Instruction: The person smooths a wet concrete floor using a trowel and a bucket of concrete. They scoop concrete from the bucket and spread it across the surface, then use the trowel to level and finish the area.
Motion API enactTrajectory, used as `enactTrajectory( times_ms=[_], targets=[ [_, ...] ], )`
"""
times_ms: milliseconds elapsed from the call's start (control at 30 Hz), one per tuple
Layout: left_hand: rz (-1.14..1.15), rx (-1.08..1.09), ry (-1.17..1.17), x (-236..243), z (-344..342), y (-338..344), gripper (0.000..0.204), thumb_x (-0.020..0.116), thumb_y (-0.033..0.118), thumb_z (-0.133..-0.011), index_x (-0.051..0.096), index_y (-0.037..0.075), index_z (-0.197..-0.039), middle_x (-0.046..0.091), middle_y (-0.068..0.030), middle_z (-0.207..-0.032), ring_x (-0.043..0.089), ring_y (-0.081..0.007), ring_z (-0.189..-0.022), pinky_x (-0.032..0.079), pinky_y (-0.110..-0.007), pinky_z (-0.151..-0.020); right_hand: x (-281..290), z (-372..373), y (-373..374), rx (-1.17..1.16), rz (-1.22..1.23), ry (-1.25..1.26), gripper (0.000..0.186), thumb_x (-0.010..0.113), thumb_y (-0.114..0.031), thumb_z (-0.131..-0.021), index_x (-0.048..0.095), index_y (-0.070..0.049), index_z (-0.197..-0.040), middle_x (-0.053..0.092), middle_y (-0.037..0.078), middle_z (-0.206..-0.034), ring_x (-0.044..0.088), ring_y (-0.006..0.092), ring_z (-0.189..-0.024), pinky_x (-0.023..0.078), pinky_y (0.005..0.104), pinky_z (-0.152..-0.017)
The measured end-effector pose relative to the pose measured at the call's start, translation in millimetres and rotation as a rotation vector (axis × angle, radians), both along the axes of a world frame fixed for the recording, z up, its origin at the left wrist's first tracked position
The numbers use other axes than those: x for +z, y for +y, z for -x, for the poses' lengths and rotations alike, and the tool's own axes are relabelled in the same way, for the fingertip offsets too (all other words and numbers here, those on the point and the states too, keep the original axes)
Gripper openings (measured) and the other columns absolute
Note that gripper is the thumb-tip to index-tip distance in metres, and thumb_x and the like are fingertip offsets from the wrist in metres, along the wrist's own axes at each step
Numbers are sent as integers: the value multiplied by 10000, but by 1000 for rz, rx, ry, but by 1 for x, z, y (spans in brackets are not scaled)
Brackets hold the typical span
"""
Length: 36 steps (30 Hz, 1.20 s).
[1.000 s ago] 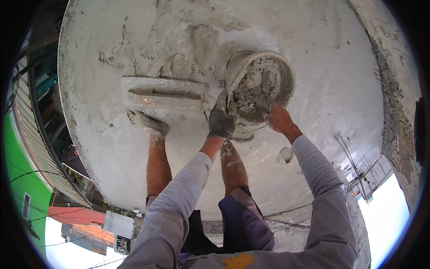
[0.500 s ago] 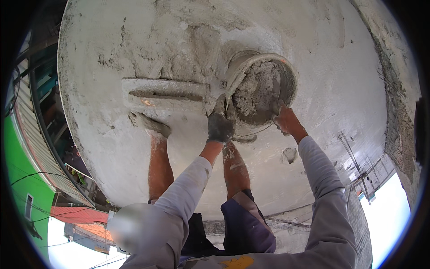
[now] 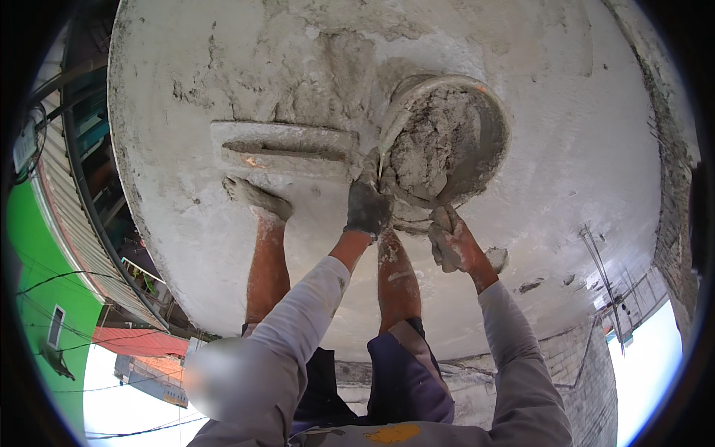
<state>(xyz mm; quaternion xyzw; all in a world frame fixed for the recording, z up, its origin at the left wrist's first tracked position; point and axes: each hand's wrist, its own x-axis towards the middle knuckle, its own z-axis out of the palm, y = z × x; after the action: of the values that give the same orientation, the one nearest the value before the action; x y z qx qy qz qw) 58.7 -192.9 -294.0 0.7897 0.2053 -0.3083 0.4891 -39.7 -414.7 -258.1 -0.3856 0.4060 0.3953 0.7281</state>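
Observation:
A round bucket (image 3: 500, 138) coated in grey cement leans toward me, its mouth facing me. Wet mortar (image 3: 432, 141) fills much of it. My left hand (image 3: 370, 203), in a dark glove smeared with cement, is closed on the bucket's left rim. Bare and caked with mortar, my right hand (image 3: 454, 242) is a fist just below the bucket's lower rim. A grey, mortar-coated edge shows above its fingers, but I cannot make out what it holds. Left of the bucket lies a long cement-covered plastering float (image 3: 287, 153), its bar handle facing up.
My bare feet (image 3: 257, 197) stand on the pale, cement-smeared surface (image 3: 566, 134). Small mortar lumps (image 3: 497, 259) lie right of my right hand. Thin metal rods (image 3: 602, 272) stick up at the right edge. Beyond the curved left edge are roofs and a green wall (image 3: 52, 276).
My right hand has drawn back from inside the bucket's lower right rim, down and left. The bucket's mouth has shifted slightly up and right in view. My left hand keeps its hold.

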Motion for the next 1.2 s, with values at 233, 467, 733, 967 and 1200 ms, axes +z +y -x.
enactTrajectory(
  times_ms=[233,467,733,967,1200],
  targets=[
    [-9,-85,-145,-15,16,10,252,639,143,-877,585,-52,-1027,679,-164,-860,581,-178,-709,483,-348,-643,14,-18,12,29,72,5,787,695,-126,-793,245,-67,-1436,551,64,-916,556,166,-607,480,321,-509],
    [174,-32,279,11,-3,11,468,639,108,-836,498,-22,-1263,627,-162,-1167,607,-263,-1013,497,-362,-843,3,-20,3,-34,10,63,736,617,-9,-798,270,-103,-1440,493,139,-1311,547,269,-1163,518,391,-870],
    [962,627,224,-11,22,30,645,536,44,-922,233,38,-1492,322,-97,-1505,386,-202,-1338,353,-312,-1088,73,-41,-2,139,282,-99,288,590,-86,-856,442,-69,-1102,488,12,-735,479,113,-468,452,284,-417],
    [676,619,214,-7,52,29,623,564,5,-890,300,49,-1452,397,-93,-1444,457,-204,-1270,401,-304,-1052,104,-106,75,632,708,-633,409,621,-172,-874,479,42,-1192,620,203,-1005,647,270,-807,516,407,-745],
    [291,140,221,14,-20,29,547,656,56,-822,459,9,-1330,593,-148,-1238,561,-214,-1125,447,-331,-911,59,-224,168,1236,1014,-631,542,578,-310,-911,455,73,-1275,597,248,-1185,544,410,-1144,371,467,-1038]
  ],
)
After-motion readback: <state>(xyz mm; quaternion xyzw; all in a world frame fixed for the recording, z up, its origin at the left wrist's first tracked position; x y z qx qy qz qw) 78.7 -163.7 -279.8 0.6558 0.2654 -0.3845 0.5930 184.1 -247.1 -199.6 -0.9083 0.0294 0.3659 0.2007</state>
